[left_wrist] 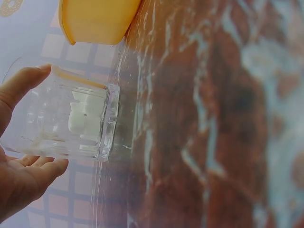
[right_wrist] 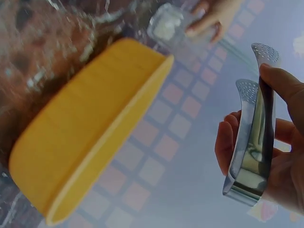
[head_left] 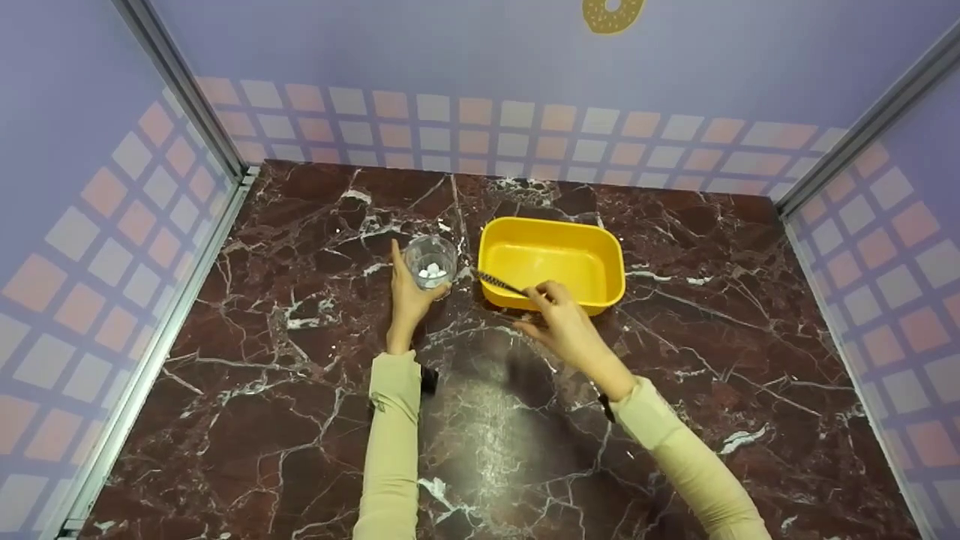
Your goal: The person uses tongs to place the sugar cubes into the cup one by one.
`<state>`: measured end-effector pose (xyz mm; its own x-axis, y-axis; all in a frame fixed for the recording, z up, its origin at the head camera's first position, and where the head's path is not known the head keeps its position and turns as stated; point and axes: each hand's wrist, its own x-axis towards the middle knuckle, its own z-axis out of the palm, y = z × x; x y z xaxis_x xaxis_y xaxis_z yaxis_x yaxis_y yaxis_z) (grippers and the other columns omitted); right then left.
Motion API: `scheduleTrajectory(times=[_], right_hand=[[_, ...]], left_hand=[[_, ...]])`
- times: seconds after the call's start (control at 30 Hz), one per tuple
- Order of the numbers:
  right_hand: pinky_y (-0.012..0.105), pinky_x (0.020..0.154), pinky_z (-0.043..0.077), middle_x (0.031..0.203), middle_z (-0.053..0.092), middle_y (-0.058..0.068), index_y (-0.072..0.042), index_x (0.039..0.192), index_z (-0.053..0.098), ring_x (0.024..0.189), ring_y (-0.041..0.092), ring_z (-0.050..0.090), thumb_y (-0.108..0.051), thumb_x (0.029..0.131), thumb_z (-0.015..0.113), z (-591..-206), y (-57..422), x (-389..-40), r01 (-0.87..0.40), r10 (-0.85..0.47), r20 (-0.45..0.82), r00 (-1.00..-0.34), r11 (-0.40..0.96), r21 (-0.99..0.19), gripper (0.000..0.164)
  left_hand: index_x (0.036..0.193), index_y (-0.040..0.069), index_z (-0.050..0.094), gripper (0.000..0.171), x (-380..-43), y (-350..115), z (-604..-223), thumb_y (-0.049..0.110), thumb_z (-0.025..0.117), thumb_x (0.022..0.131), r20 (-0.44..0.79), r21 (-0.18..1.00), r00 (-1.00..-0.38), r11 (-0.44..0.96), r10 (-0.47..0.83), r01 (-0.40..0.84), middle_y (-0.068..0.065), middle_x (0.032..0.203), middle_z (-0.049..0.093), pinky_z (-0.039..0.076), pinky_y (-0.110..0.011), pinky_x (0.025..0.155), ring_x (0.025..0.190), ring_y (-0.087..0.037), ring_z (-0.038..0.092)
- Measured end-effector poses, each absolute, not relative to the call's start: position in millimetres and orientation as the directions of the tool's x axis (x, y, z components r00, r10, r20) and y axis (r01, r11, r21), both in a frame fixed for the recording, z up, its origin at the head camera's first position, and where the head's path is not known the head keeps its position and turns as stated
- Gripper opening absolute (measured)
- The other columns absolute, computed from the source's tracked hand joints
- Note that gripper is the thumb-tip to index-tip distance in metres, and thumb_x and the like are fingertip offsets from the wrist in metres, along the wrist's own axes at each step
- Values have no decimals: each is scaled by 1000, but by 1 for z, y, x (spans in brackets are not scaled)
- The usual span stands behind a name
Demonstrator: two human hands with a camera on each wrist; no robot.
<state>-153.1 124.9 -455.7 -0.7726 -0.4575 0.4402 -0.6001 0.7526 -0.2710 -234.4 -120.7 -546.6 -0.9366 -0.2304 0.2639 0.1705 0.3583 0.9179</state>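
My left hand (head_left: 409, 304) holds a clear glass (left_wrist: 45, 118) that stands upright on the table, thumb on one side and fingers on the other. Several small white lumps (left_wrist: 86, 114) lie at the bottom of the glass. In my right hand (head_left: 571, 330) are metal tongs (right_wrist: 251, 152) with perforated, spoon-like ends, gripped between thumb and fingers. Their two arms stand slightly apart, and nothing shows between the tips. From the head view, the tongs are over the near-left rim of a yellow plastic tub (head_left: 536, 264), pointing left toward the glass. No contents show inside the tub.
The table (head_left: 300, 420) is dark red marble-patterned with white veins. A lilac wall (head_left: 450, 52) with pink and white squares rises behind it, and similar panels flank both sides. A metal rail (head_left: 150, 382) runs along the left edge.
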Motion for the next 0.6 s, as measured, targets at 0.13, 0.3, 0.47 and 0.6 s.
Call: scheduleTrajectory(times=[0.13, 0.3, 0.47, 0.6], right_hand=[[31, 72, 48, 94, 52, 10, 0, 105, 61, 83, 21, 50, -28, 74, 70, -470, 123, -151, -621, -488, 435, -757, 744, -246, 43], [32, 71, 47, 93, 50, 9, -2, 105, 61, 84, 21, 49, -26, 73, 71, -487, 122, -153, -625, -502, 421, -756, 745, -234, 41], [33, 74, 48, 94, 51, 10, 0, 105, 60, 85, 22, 50, -26, 74, 70, -502, 121, -157, -633, -514, 417, -749, 740, -226, 41], [34, 75, 48, 95, 52, 11, 0, 104, 60, 87, 24, 51, -27, 74, 70, -513, 119, -159, -627, -515, 401, -758, 744, -229, 41]], left_hand=[[141, -1, 6, 117, -235, -120, -546, 10, 82, 52, 269, 915, -934, 364, -234, 172, -31, 137, 30, 22, -45, 110, 128, -39, 29], [141, -1, 6, 117, -234, -120, -544, 11, 82, 53, 261, 915, -937, 368, -234, 163, -31, 138, 28, 21, -46, 110, 129, -40, 28], [140, -4, 7, 115, -233, -120, -544, 11, 81, 53, 269, 913, -934, 370, -234, 170, -31, 139, 26, 21, -46, 110, 129, -40, 28], [140, -3, 6, 115, -233, -120, -544, 11, 81, 54, 265, 915, -936, 366, -231, 168, -31, 140, 24, 20, -46, 110, 129, -41, 27]])
